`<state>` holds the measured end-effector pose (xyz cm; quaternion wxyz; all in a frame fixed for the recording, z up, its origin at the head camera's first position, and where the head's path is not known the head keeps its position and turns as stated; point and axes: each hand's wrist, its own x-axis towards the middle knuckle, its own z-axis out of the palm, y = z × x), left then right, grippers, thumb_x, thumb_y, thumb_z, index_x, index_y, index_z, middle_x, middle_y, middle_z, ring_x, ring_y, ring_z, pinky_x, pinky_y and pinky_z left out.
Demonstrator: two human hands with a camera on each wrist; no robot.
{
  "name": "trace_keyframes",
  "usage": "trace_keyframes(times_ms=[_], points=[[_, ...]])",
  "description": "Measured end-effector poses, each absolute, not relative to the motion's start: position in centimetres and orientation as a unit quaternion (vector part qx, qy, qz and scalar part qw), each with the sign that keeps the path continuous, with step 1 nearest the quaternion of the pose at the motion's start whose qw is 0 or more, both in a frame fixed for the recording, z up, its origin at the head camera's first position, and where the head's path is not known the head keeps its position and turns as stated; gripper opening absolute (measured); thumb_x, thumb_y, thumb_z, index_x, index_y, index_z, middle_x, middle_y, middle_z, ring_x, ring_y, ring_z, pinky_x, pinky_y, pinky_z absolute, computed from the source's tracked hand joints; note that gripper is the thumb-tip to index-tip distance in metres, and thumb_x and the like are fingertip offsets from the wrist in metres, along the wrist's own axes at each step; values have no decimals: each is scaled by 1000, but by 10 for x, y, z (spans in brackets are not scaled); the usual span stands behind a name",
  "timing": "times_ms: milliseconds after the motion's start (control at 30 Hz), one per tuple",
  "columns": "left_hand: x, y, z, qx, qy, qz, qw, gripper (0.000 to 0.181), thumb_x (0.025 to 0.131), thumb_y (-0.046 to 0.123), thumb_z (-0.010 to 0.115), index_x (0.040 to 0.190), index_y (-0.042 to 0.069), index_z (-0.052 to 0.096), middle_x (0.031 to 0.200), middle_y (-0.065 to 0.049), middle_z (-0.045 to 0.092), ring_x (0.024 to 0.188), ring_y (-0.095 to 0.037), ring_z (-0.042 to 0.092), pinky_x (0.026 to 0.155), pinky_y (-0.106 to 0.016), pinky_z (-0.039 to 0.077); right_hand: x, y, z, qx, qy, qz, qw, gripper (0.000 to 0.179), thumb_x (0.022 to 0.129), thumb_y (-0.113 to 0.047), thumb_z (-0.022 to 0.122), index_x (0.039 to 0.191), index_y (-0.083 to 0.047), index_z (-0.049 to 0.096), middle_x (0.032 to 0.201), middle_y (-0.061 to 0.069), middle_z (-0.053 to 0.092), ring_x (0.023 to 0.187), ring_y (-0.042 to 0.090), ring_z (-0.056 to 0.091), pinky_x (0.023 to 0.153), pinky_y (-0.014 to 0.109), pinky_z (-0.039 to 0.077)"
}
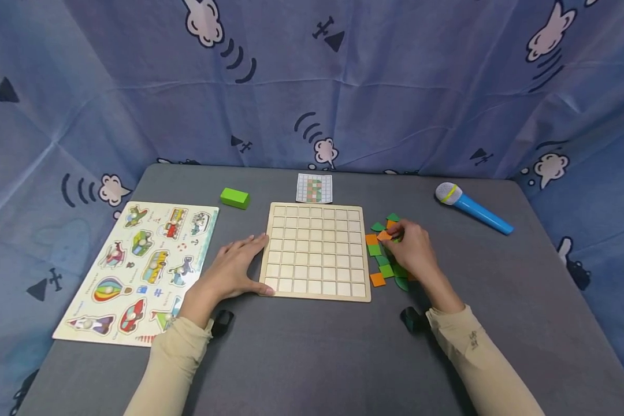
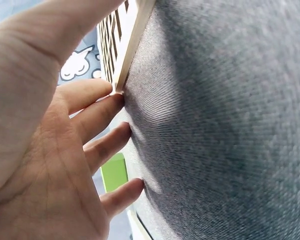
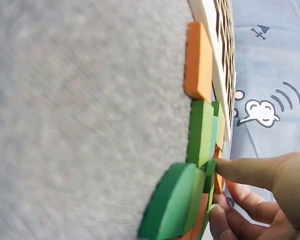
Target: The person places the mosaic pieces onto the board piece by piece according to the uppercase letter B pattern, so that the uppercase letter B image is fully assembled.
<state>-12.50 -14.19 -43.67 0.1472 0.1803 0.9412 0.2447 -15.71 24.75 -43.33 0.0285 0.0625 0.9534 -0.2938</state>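
A wooden grid board (image 1: 316,251) with square cells lies flat in front of me. My left hand (image 1: 234,267) rests along its left side, fingers fairly straight, fingertips at the edge and thumb at the near left corner. In the left wrist view, the fingers (image 2: 102,117) reach the board's rim (image 2: 132,45). To the right of the board, my right hand (image 1: 413,249) pinches an orange square tile (image 1: 384,235) over a loose pile of tiles. Green squares (image 1: 386,271), orange squares (image 1: 377,279) and dark green curved pieces (image 3: 172,200) make up that pile, partly hidden by the hand.
A small pattern card (image 1: 314,188) sits behind the board. A green block (image 1: 234,198) stands at the back left. Farther left lies a picture puzzle board (image 1: 135,271) with knobbed pieces, partly under my left forearm. A blue toy microphone (image 1: 473,208) lies at the back right.
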Motion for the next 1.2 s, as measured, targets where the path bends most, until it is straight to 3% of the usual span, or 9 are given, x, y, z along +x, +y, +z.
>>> trace_keyframes(times_ms=[267, 467, 633, 933, 1200], points=[[-123, -142, -437, 170, 939, 254, 156, 121, 74, 46, 96, 169, 10, 30, 175, -11, 31, 162, -39, 26, 128, -69, 19, -159, 252, -429, -1, 939, -343, 9, 15, 93, 1, 78, 105, 3, 69, 97, 21, 69, 83, 28, 61, 71, 32, 49], [-122, -143, -440, 169, 936, 260, 163, 119, 76, 45, 95, 169, 11, 29, 176, -10, 29, 164, -38, 23, 128, -71, 17, -162, 246, -423, -13, 920, -390, 28, 16, 99, -8, 75, 114, -2, 77, 104, 19, 75, 87, 26, 66, 70, 25, 53], [-123, -142, -440, 172, 935, 262, 169, 118, 77, 45, 94, 169, 12, 29, 176, -10, 26, 165, -37, 19, 128, -72, 15, -164, 229, -423, -11, 900, -431, 56, 20, 101, -10, 72, 119, -3, 78, 112, 20, 77, 96, 31, 72, 78, 30, 58], [-124, -142, -437, 180, 937, 246, 169, 117, 78, 46, 93, 168, 9, 29, 176, -13, 26, 165, -37, 20, 129, -69, 15, -175, 189, -433, -33, 876, -477, 67, 14, 98, -7, 75, 110, 0, 78, 104, 20, 79, 86, 28, 71, 74, 27, 55], [-124, -143, -438, 183, 938, 244, 166, 118, 77, 47, 93, 168, 9, 29, 175, -12, 27, 165, -37, 20, 130, -68, 15, -194, 156, -435, -43, 876, -475, 76, 13, 98, -9, 77, 108, -2, 80, 102, 17, 79, 87, 26, 72, 72, 25, 52]])
